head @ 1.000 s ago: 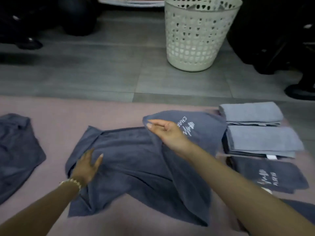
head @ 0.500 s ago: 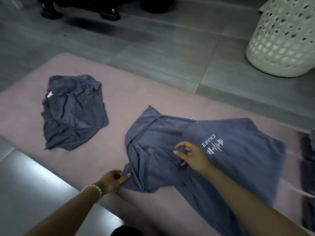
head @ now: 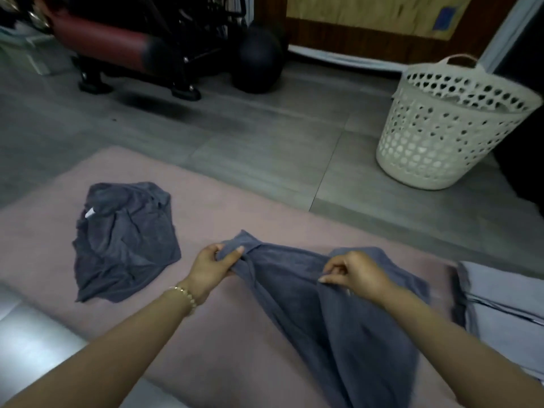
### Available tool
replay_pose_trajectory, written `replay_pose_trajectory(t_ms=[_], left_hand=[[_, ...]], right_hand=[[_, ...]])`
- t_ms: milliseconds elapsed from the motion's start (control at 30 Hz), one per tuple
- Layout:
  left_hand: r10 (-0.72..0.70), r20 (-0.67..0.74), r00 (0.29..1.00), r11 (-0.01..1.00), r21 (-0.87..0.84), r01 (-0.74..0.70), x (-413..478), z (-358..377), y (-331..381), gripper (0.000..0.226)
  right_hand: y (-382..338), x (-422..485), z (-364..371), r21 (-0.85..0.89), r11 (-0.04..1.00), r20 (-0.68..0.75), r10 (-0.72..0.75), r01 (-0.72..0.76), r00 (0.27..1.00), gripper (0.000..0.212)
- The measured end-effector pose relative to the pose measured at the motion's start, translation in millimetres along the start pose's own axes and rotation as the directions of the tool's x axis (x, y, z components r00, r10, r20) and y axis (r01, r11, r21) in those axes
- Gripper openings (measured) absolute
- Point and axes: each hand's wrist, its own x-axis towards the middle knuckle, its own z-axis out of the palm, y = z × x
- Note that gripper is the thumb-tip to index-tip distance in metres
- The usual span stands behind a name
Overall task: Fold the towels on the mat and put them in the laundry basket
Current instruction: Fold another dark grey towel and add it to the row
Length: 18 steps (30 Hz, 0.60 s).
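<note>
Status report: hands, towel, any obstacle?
Left hand and right hand each hold the dark grey cloth towel. Towel unfolded on pink mat. White perforated plastic basket unobstructed.

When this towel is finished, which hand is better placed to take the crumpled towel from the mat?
The left hand, probably. It grips the towel being folded on the side nearest the crumpled towel. The right hand pinches the same towel farther away and would have to cross over.

Legible text: none I can read. White tag [head: 89,212] on the crumpled towel [head: 123,242]: too small to make out.
</note>
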Motion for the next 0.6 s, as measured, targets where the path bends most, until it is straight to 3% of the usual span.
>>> replay_pose_trajectory(t_ms=[100, 233, 400, 467, 600], left_hand=[[0.09, 0.046, 0.995, 0.995, -0.057, -0.088, -15, 41, 68, 0.011], [0.203, 0.069, 0.977, 0.959, -0.218, -0.183, -59, 88, 156, 0.015], [0.353, 0.2, 0.914, 0.903, -0.328, -0.277, -134, 130, 227, 0.019], [0.422, 0.229, 0.877, 0.887, -0.303, -0.348, -158, 136, 240, 0.03], [0.546, 0.3, 0.783, 0.832, -0.08, -0.549, -190, 129, 236, 0.053]], right_hand=[[-33, -35, -68, 0.138, 0.99, -0.147, 0.004, 0.017, 0.989, 0.015], [-92, -87, -144, 0.249, 0.948, -0.444, -0.069, 0.197, 0.893, 0.014], [-168, -151, -183, 0.323, 0.832, -0.578, -0.204, 0.451, 0.79, 0.011], [-184, -169, -181, 0.32, 0.806, -0.616, -0.221, 0.497, 0.756, 0.014], [-190, -187, -167, 0.407, 0.753, -0.669, -0.139, 0.517, 0.73, 0.008]])
